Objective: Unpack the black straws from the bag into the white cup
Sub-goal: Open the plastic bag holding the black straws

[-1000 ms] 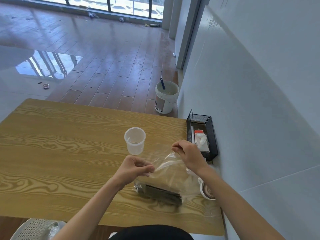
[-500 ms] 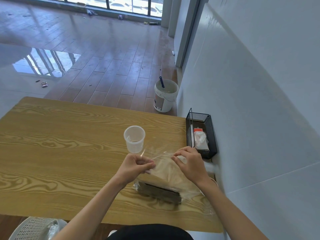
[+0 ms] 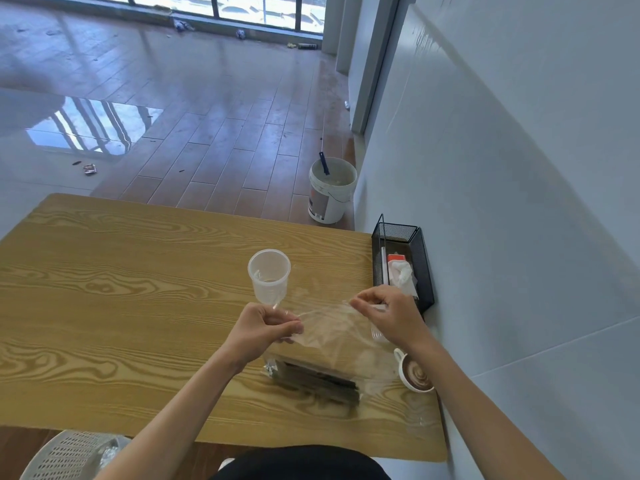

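Note:
A clear plastic bag (image 3: 332, 336) stands on the wooden table (image 3: 121, 306), with a bundle of black straws (image 3: 317, 379) lying along its bottom. My left hand (image 3: 266, 329) pinches the bag's top edge on the left. My right hand (image 3: 388, 315) pinches the top edge on the right, and the film is stretched between them. The white translucent cup (image 3: 269, 275) stands upright just beyond my left hand, with no straws in it.
A black mesh basket (image 3: 420, 258) with tissues sits against the wall at the table's right edge. A small cup with a brown swirl (image 3: 414, 374) stands by my right forearm. A white bucket (image 3: 330, 190) is on the floor beyond the table, a perforated white bin (image 3: 65, 455) at lower left.
My right hand dropped toward the left hand half a second ago, then moved back out to the right, pulling the bag's top apart. The left hand stayed nearly still.

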